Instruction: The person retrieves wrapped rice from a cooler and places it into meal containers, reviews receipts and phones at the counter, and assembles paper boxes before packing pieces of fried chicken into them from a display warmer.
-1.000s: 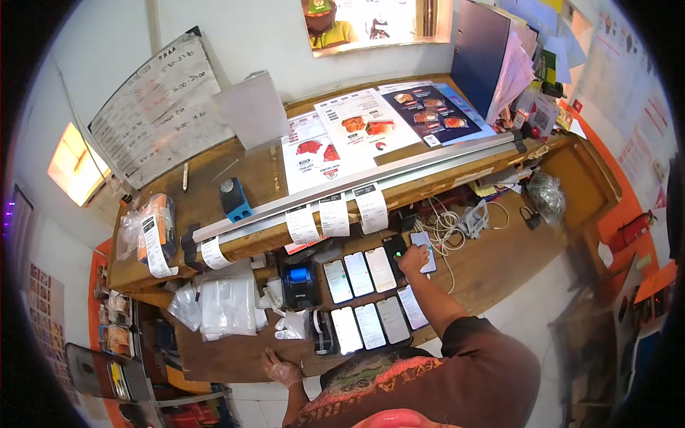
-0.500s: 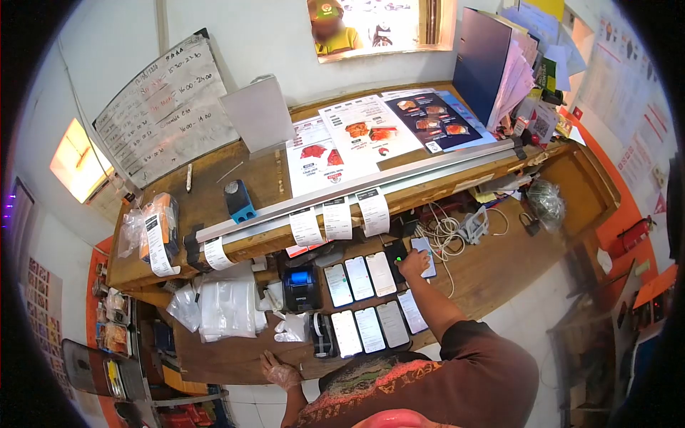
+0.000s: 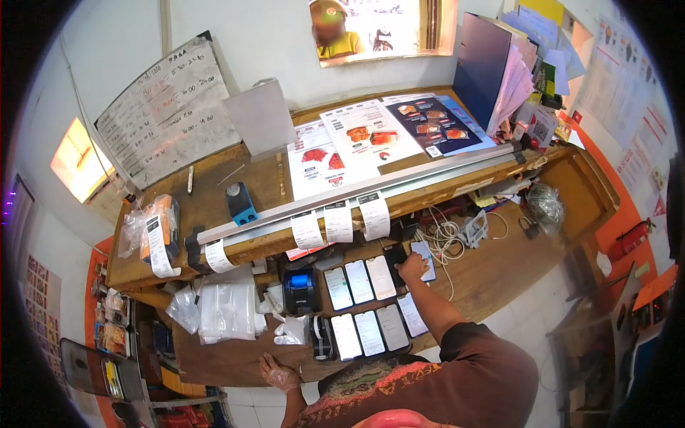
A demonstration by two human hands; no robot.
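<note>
My right hand (image 3: pixel 412 269) reaches over the far row of phones, fingers partly stretched, between a dark-screened phone (image 3: pixel 394 261) and a lit phone (image 3: pixel 422 259). Its fingertips are at the dark phone's edge; exact contact is too small to make out. Left of it in that row lie three lit phones, the closest being a white-screened phone (image 3: pixel 380 278). In the near row are several more, among them a grey-screened phone (image 3: pixel 393 327). My left hand (image 3: pixel 281 374), in what looks like a clear glove, rests with fingers apart on the desk's front edge, holding nothing.
A receipt printer (image 3: pixel 300 289), a second black printer (image 3: pixel 322 337) and plastic bags (image 3: pixel 227 308) sit left of the phones. White cables (image 3: pixel 444 235) lie to the right. Receipts (image 3: pixel 338 221) hang from the raised shelf (image 3: pixel 457 175). A person (image 3: pixel 335 36) is at the window.
My right hand has shifted slightly left, toward the dark phone. The green spot on that phone's screen no longer shows. My left hand stays in place.
</note>
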